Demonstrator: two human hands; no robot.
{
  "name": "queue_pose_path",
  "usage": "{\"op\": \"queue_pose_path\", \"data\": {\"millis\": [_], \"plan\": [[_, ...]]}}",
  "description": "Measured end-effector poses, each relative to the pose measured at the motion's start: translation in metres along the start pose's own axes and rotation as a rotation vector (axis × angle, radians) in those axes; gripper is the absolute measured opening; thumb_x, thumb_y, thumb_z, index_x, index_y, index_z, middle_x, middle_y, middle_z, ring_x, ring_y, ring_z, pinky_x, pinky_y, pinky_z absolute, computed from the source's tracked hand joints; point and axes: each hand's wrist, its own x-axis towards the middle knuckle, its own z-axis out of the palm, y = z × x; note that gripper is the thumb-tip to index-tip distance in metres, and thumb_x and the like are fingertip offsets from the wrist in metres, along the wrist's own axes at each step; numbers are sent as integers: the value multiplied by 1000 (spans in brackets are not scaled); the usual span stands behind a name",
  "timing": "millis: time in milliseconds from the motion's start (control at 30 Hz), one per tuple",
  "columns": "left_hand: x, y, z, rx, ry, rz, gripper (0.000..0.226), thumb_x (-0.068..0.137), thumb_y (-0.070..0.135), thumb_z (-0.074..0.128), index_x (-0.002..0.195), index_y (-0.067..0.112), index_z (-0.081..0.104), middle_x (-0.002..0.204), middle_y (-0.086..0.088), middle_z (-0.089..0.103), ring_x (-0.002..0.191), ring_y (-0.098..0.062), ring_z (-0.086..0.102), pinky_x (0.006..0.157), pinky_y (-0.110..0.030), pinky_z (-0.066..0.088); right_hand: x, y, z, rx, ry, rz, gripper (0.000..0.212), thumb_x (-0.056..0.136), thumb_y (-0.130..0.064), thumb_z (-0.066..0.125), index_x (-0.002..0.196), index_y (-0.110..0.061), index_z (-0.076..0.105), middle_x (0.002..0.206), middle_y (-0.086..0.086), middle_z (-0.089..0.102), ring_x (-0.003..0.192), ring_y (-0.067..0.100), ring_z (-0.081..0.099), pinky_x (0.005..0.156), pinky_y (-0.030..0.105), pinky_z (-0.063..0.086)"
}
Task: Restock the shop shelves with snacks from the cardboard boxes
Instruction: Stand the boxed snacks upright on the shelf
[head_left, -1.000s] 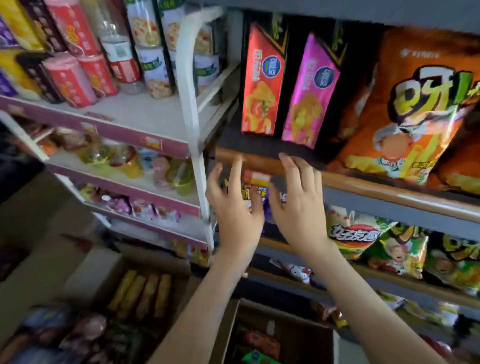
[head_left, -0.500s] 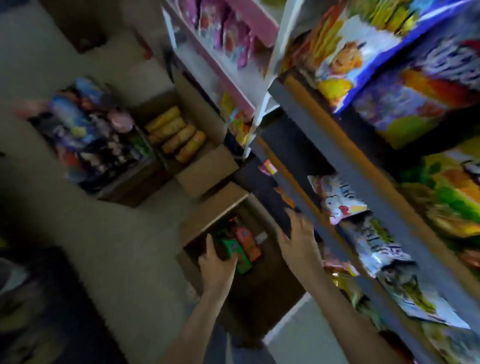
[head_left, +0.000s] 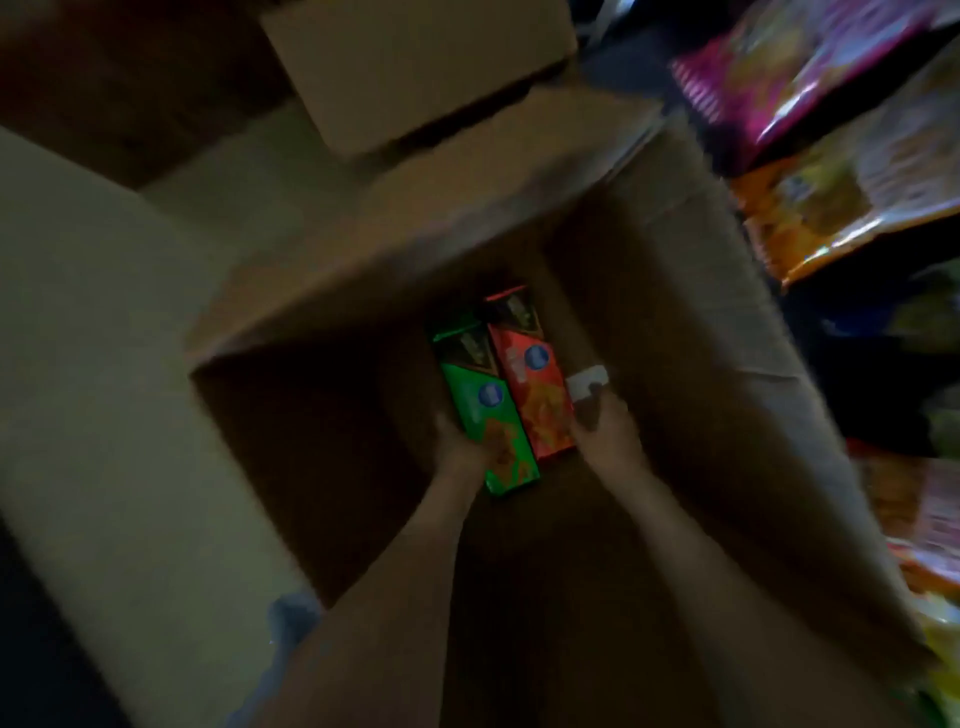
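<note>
Well, here is what I see from my end:

- A large open brown cardboard box (head_left: 675, 312) fills the middle of the head view, with both bare arms reaching down into it.
- 2 cartons lie side by side and touching on the box bottom, against its far wall: a green rectangular snack carton (head_left: 483, 410) on the left and an orange-red rectangular snack carton (head_left: 540, 395) on the right.
- The left hand (head_left: 457, 441) touches the near left edge of the green carton. Blur keeps me from telling whether its fingers curl round it.
- The right hand (head_left: 605, 426) sits just beside the right edge of the orange-red carton, its fingertips at a small white piece (head_left: 587, 382). I cannot tell if it pinches anything.
- A second, smaller brown cardboard box (head_left: 415, 67) stands beyond the big one on the pale floor (head_left: 104, 364).
- Glossy pink and orange snack bags (head_left: 831, 130) lie on the shelving to the right, all blurred.
</note>
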Motion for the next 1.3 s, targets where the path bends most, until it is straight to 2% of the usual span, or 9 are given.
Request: {"op": "queue_pose_path", "data": {"millis": [133,233,400,567,767,867,967,1100,1300], "plan": [[52,-11,28,-85,-3,30,116,78,8,77,151,15,-13,147,-10,35,127,-31,47,100,-43,46,56,18,26,231,-49,49,65,88,-13,68,144,-4,36,144,11,46,130,22,47,85,15,38],[62,-7,42,-244,14,-45,119,70,15,85,149,18,-4,137,-7,44,107,-33,62,68,-44,58,72,23,31,394,-164,86,66,87,-14,70,142,-8,36,138,6,50,115,17,53,75,16,47],[51,-2,35,-272,-144,-110,34,84,15,71,113,4,61,81,-9,70,46,-16,60,35,-21,45,76,26,32,458,-337,190,77,76,-29,79,141,-18,40,127,4,60,109,22,61,91,39,52],[35,-1,23,-352,-254,-160,20,81,20,74,98,11,68,81,-7,72,57,-18,66,50,-29,54,59,21,20,588,-440,194,46,82,-19,73,126,-13,60,107,7,71,85,18,70,74,32,58],[-30,20,-5,-305,-126,-45,127,33,45,93,142,12,37,122,-10,65,104,-28,66,87,-50,55,4,1,-4,676,-370,179,54,79,-21,76,129,-15,56,112,7,71,98,25,69,85,43,56],[-75,30,-25,-201,-110,94,116,70,21,85,151,26,2,138,-7,51,121,-25,54,103,-46,44,-34,-11,-14,657,-312,151,66,78,-19,77,137,-19,48,118,5,68,98,20,68,81,37,57],[-109,30,-42,-16,-138,237,108,84,18,72,146,52,-10,144,-6,36,126,-27,48,100,-41,42,-66,-20,-22,557,-275,55,97,83,-17,74,152,-37,9,133,-5,52,115,18,57,94,42,49],[-145,34,-58,414,-157,367,87,96,23,56,145,55,-9,150,-8,15,127,-29,43,94,-34,42,-103,-33,-29,371,-189,-60,96,89,-26,68,148,-51,-4,146,3,36,124,20,43,98,46,40],[-231,58,-81,395,-171,440,75,96,28,55,145,56,6,151,-1,12,130,-25,40,104,-42,44,-183,-68,-76,263,-41,-114,87,93,-31,60,146,-56,-4,139,8,35,122,28,44,84,37,39]]}}
